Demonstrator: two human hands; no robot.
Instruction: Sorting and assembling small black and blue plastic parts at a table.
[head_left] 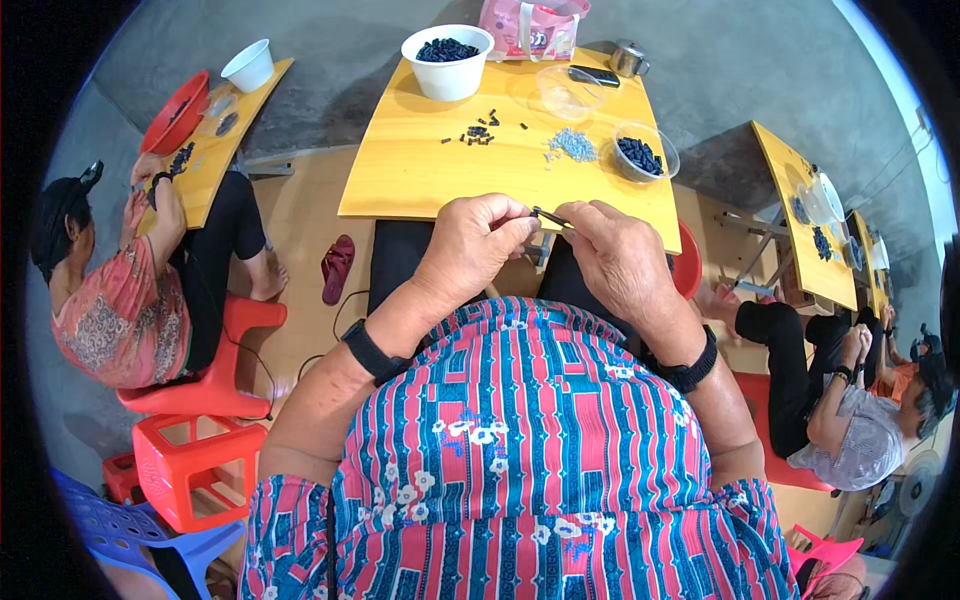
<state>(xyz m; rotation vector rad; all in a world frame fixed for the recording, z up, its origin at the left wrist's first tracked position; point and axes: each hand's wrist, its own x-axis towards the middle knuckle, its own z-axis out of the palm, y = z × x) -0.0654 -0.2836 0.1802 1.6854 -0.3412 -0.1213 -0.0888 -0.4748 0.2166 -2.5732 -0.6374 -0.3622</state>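
Hands at the near edge of a yellow table (420, 185), both raised just in front of the person's chest.

- Small dark rod (551, 216): a thin black piece spanning the gap between the two hands. Its long axis runs roughly left to right, tilting slightly down toward the person's right. Both hands meet on it; neither is clearly nearer.
- Left hand (468, 245): fingers curled tight, thumb and forefinger pinched shut on the left end of the rod.
- Right hand (620, 255): fingers folded, tips closed on the right end of the rod. Whether a second small part sits under these tips cannot be told.
- On the table, well apart from the hands: a scatter of loose black pieces (478, 133); a small heap of pale grey bits (574, 146); a clear bowl (645, 155) of dark pieces at the right; a white tub (447, 60) of dark pieces at the far edge; an empty clear container (567, 92).
- Other people sit at neighbouring yellow tables to either side.
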